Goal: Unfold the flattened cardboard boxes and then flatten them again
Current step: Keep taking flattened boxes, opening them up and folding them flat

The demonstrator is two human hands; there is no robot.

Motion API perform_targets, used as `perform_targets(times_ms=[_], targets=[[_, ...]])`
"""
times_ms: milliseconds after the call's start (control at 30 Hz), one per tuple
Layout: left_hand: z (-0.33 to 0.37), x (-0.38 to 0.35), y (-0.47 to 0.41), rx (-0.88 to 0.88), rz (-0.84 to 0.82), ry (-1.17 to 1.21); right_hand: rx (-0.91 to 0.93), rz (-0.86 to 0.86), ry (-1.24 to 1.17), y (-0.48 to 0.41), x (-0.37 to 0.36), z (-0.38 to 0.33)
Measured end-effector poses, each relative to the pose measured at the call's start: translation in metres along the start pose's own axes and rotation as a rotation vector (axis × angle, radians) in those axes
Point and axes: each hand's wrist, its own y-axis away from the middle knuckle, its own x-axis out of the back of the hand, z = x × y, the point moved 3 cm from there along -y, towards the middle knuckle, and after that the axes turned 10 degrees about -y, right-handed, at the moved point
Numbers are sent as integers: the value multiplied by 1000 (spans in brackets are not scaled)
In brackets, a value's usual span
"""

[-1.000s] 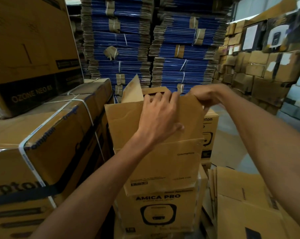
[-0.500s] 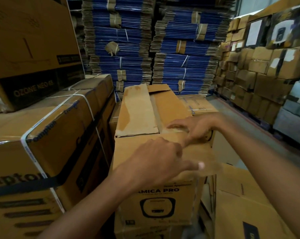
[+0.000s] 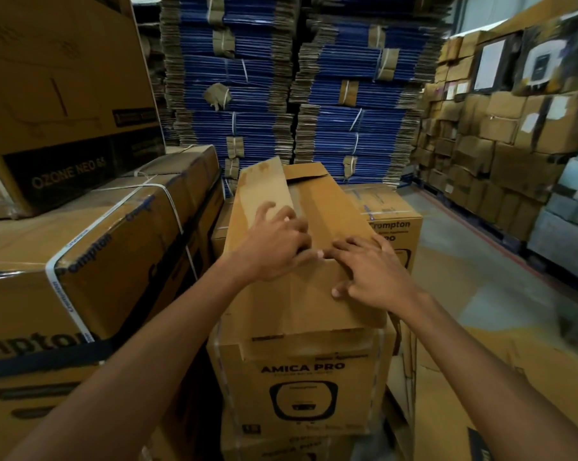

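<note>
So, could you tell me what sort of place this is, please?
Most likely a warehouse: tall tied stacks of flattened blue cartons behind, strapped product boxes on the left, piled brown cartons on the right.

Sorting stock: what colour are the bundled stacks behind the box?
The stacks are blue with brown edges; head view.

Warehouse aisle, dim overall. Back wall hidden by two tall stacks of flattened blue cartons (image 3: 244, 94), bundled with straps and cardboard tabs. Right side: a high bank of brown boxes (image 3: 487, 154), some with white labels, sitting on dark pallets (image 3: 473, 217). Grey concrete floor (image 3: 463, 267) with a reddish line along the pallets. Left: large strapped cartons (image 3: 98, 244), with an "OZONE NEO" box (image 3: 58, 78) on top. Pale wall (image 3: 480, 15), brighter, at upper right.
</note>
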Motion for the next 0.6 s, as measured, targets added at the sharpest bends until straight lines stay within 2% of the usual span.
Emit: perform_targets(times_ms=[100, 200, 267, 333, 400, 467, 600], targets=[[-28, 33, 10, 184, 274, 10, -4, 50, -5, 2, 1, 6], [-66, 50, 39, 361, 388, 95, -18, 79, -18, 3, -3, 18], [-87, 48, 62, 508, 318, 72, -49, 79, -35, 2, -2, 28], [-97, 35, 80, 622, 116, -6, -79, 82, -63, 3, 0, 40], [-95, 13, 90, 609, -122, -58, -99, 67, -109, 4, 1, 53], [-87, -12, 93, 506, -256, 39, -96, 33, -152, 4, 3, 63], [-68, -48, 81, 202, -227, 161, -67, -93, -137, 4, 13, 55]])
